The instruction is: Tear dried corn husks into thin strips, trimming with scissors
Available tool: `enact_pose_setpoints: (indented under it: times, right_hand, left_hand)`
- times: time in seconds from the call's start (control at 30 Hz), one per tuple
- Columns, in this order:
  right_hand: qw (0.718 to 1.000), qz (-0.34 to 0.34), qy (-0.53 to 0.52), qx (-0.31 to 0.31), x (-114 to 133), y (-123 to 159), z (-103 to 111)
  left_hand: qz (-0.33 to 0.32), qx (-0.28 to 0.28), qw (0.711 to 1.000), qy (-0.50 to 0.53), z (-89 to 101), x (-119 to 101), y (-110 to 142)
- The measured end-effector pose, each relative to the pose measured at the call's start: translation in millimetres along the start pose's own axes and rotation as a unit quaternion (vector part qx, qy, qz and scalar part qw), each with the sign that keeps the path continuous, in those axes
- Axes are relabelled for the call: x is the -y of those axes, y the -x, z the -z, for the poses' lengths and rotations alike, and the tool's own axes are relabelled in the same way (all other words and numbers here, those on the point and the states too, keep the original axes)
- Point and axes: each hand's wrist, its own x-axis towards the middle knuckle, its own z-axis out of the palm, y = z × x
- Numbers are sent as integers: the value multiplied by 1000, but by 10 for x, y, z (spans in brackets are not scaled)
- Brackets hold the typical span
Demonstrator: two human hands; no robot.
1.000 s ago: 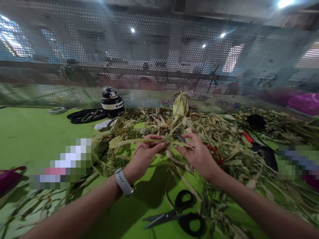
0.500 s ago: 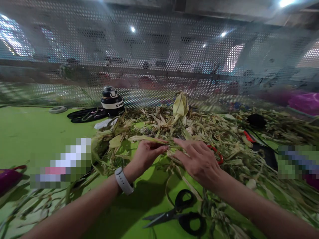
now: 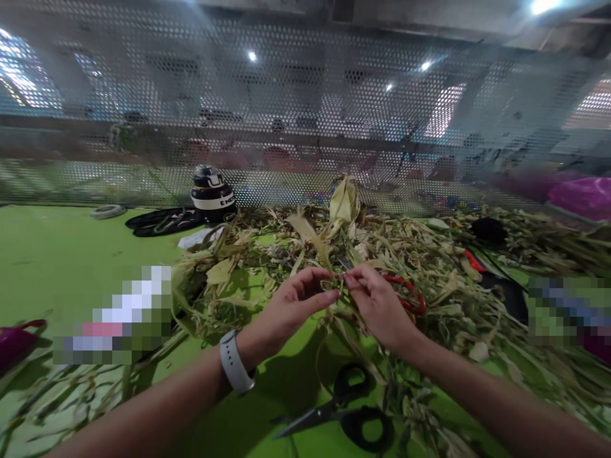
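Observation:
My left hand point(image 3: 298, 304) and my right hand point(image 3: 377, 304) meet fingertip to fingertip above the green table point(image 3: 286, 375). Between them is a thin strip of dried plant leaf point(image 3: 312, 240), rising up and back from the fingers. Both hands pinch it; the exact grip is partly hidden by the fingers. A white watch band point(image 3: 235, 362) is on my left wrist. Below the hands lie black-handled scissors point(image 3: 329, 410), blades pointing left. Red handles point(image 3: 413, 296), perhaps of another pair, show beside my right hand.
Heaps of dried leaves and stalks point(image 3: 443, 273) cover the middle and right. A black bottle with a white band point(image 3: 212, 200) stands at the back left, beside a black strap point(image 3: 162, 221) and a tape roll point(image 3: 107, 211). A perforated metal screen point(image 3: 305, 114) rises behind.
My right hand has turned from flat and spread to a pinch next to the left fingertips. The leaf strip has swung from lying sideways to pointing up and back.

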Motion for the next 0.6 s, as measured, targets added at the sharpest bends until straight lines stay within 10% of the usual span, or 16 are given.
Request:
enact_pose_setpoints:
  times: [0.6]
  right_hand:
    - [997, -26, -72, 4, -124, -3, -67]
  left_hand:
    - [129, -30, 974, 184, 31, 81, -34]
